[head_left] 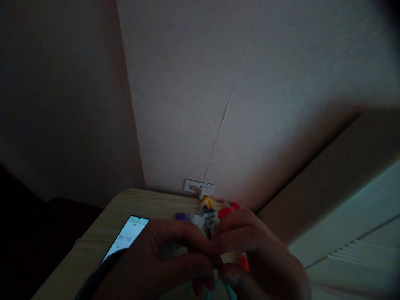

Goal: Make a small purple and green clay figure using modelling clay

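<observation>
My left hand (165, 258) and my right hand (262, 250) meet above the near part of a wooden table, fingertips pinched together. Something small and dark greenish shows between the fingertips, too dim and covered to name. Below the fingers, a teal strand or band (230, 291) curves at the picture's bottom edge; whether it joins the pinched thing I cannot tell. Just beyond my hands lie small clear plastic bags (210, 216), a yellow item (207, 203), a purple item (182, 216) and a red item (225, 211). Another red piece (244, 262) shows under my right hand.
A lit phone (126, 235) with a running-time display lies left on the wooden table (150, 200). Behind is a wall socket (198, 186) with a white plug in it. Walls rise at the back and left; a pale panelled surface (350, 233) stands right. The light is dim.
</observation>
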